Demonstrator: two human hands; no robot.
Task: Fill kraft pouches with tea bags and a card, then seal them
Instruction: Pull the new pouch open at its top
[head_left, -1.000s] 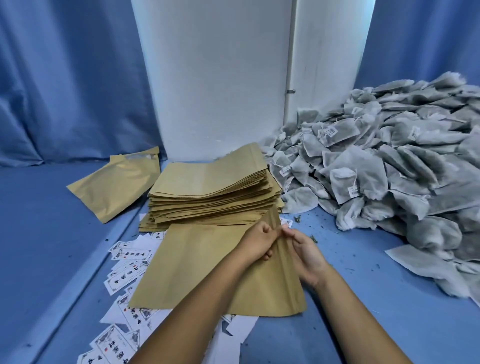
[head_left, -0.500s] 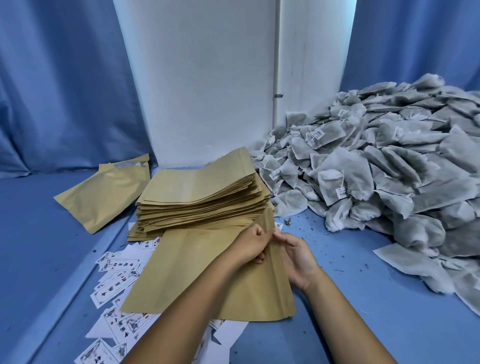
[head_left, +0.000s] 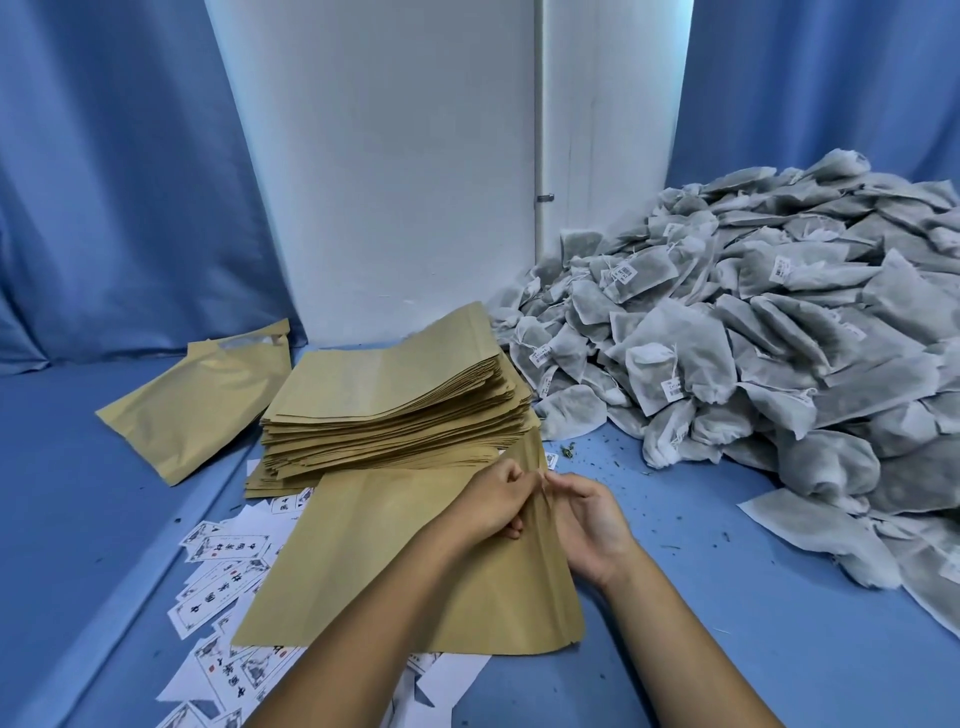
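A flat kraft pouch (head_left: 374, 561) lies in front of me over scattered printed cards (head_left: 223, 566). My left hand (head_left: 488, 501) and my right hand (head_left: 587, 514) both pinch the pouch's right edge near its far corner, fingertips almost meeting. Behind the pouch stands a tall stack of kraft pouches (head_left: 395, 405). A big heap of grey tea bags (head_left: 753, 353) with small white tags fills the right side. The pouch's mouth is hidden by my fingers.
One more kraft pouch (head_left: 202, 400) with a clear strip at its top lies apart at the left. Blue cloth covers the table (head_left: 727, 623) and hangs behind. A white wall panel (head_left: 389, 156) stands at the back. Tea crumbs dot the cloth near the heap.
Both hands keep pinching the same pouch edge. The fingers have shifted slightly along it. My view has drifted a little to the right.
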